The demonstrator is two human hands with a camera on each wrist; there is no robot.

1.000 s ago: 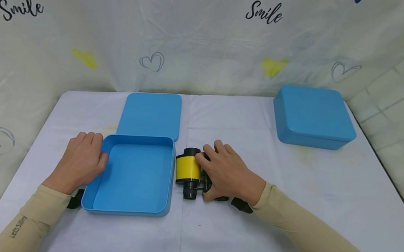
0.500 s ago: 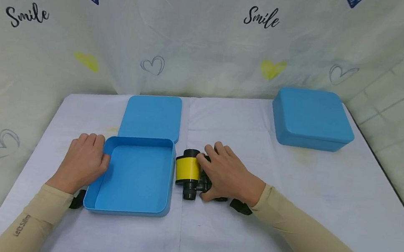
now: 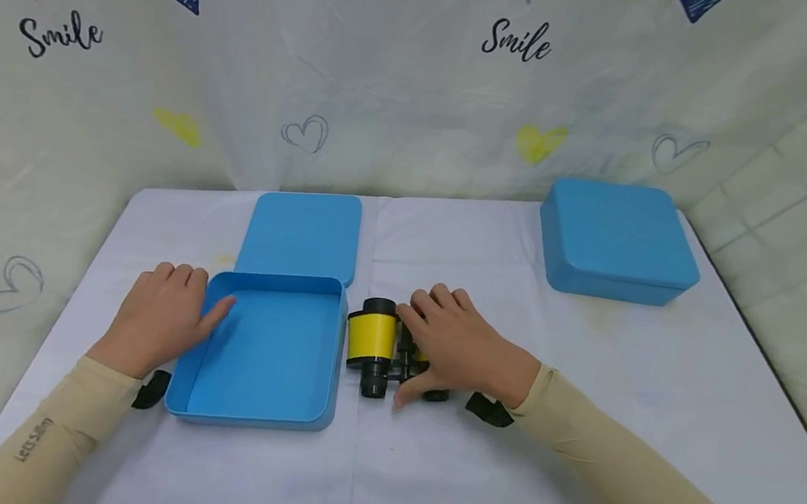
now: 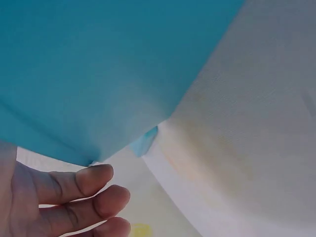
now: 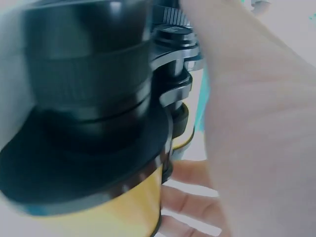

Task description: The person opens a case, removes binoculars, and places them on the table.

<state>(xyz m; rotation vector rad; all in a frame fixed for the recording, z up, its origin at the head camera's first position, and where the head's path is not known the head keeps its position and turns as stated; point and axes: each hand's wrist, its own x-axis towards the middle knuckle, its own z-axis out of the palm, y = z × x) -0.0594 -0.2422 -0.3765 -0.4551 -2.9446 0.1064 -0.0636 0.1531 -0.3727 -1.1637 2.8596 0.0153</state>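
Binoculars (image 3: 372, 337), yellow and black, lie near the centre of the frame on a white-covered tabletop (image 3: 384, 468). Right hand (image 3: 456, 344) lies over their right half, hiding most of that barrel; fingers spread, thumb stretched clear on the near side, no firm grip seen. Right wrist view: blurred barrel at left, fingers loosely extended beyond; exact contact cannot be told.

Just left of the binoculars: open blue box (image 3: 270, 353), its right wall between them and the interior; touching or barely apart, cannot tell. Left hand (image 3: 157, 313) at the box's left rim, thumb out over the interior, other fingers loosely bent outside. Left wrist view: 3 fingers, relaxed, at the box's edge; no clasp on it visible.

Blue lid (image 3: 303, 233) flat behind the box, against its far rim. Blue closed box (image 3: 620, 241) upper right, well apart from the binoculars. Behind all, a pale curtain (image 3: 411, 68) with printed hearts and 2 "Smile" words. 2 beige sleeves (image 3: 632, 482) enter from the lower corners.
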